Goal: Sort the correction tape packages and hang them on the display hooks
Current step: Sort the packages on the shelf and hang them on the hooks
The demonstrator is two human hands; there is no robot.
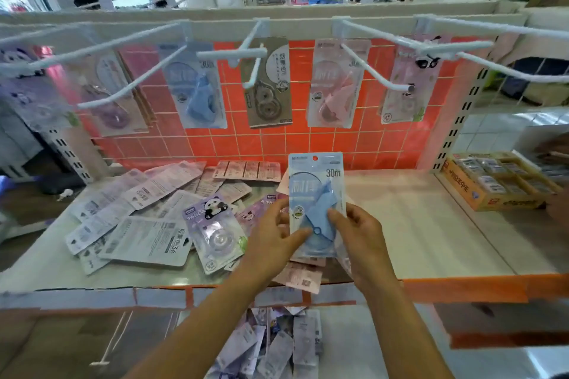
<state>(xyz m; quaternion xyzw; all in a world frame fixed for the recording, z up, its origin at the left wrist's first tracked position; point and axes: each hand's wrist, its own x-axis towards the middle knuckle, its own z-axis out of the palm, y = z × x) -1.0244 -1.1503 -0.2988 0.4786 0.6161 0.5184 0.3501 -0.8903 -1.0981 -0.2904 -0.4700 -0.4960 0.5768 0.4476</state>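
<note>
A blue correction tape package [317, 190] marked 30m stands upright above the shelf, held at its lower half by both hands. My left hand [275, 235] pinches its left edge and my right hand [358, 232] grips its right side. Under the hands lie pink packages [303, 278]. A heap of loose packages [154, 212] covers the shelf's left half, among them a purple panda one [214, 229]. On the white hooks [234, 53] above hang a blue package [195, 86], a brown one [268, 83], a pink one [337, 83] and a panda one [406, 83].
The orange grid back panel [277, 141] stands behind the white shelf [415, 224]. A yellow box of small items [492, 181] sits at the right. More packages [274, 344] lie on the lower level. Hooks [492, 40] jut out toward me at head height.
</note>
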